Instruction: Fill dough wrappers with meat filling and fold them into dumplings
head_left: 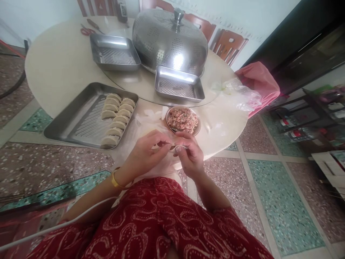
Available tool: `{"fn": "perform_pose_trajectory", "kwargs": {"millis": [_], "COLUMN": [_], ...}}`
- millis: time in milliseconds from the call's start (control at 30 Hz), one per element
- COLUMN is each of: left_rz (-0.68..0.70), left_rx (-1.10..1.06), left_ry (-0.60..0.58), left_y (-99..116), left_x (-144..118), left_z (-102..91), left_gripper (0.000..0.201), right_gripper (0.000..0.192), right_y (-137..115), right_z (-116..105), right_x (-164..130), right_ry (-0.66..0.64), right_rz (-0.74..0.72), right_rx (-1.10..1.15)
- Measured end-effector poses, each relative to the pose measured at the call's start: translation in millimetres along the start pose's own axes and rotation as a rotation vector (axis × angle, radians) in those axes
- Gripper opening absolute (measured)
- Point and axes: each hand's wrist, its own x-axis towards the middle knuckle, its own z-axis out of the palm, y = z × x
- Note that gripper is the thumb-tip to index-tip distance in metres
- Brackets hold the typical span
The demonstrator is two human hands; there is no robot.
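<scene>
My left hand (pixel 147 150) and my right hand (pixel 189 154) meet at the near edge of the round table, both pinching a small dumpling (pixel 172 145) that is mostly hidden by my fingers. Just beyond them stands a bowl of minced meat filling (pixel 183 120). To the left lies a steel tray (pixel 75 122) with several folded dumplings (pixel 117 118) in two rows. A gold bangle (pixel 115 180) circles my left wrist.
Two more steel trays (pixel 114 54) (pixel 178 86) and a perforated steel dome cover (pixel 169 39) sit on a glass turntable farther back. Red scissors (pixel 87 30) lie at the far left. Plastic bags (pixel 239 94) hang off the right edge. Wooden chairs stand behind.
</scene>
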Motion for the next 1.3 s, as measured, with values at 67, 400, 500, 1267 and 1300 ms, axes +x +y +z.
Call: {"fn": "perform_pose_trajectory", "kwargs": {"millis": [67, 400, 500, 1267, 1300], "left_rz": [-0.004, -0.041, -0.085, 0.075, 0.081], "left_rx": [0.053, 0.062, 0.036, -0.039, -0.031], "left_ry": [0.011, -0.02, 0.002, -0.06, -0.065], "left_y": [-1.2, -5.9, -3.9, 10.7, 11.6], "left_x": [-0.7, -8.0, -6.3, -7.8, -8.1], "left_z": [-1.2, -8.5, -7.3, -12.4, -12.4], "left_gripper": [0.014, 0.011, 0.012, 0.009, 0.009], "right_gripper": [0.013, 0.014, 0.014, 0.022, 0.024], "right_y": [0.1, -0.5, -2.2, -8.8, -9.7], "right_z": [-0.3, 0.6, 1.5, 4.6, 4.7], "right_x": [-0.1, 1.1, 3.3, 5.9, 6.8], "right_ry": [0.0, -0.011, -0.029, -0.07, -0.07], "right_rz": [0.0, -0.022, -0.072, -0.116, -0.133], "right_rx": [-0.014, -0.017, -0.055, -0.095, -0.114]}}
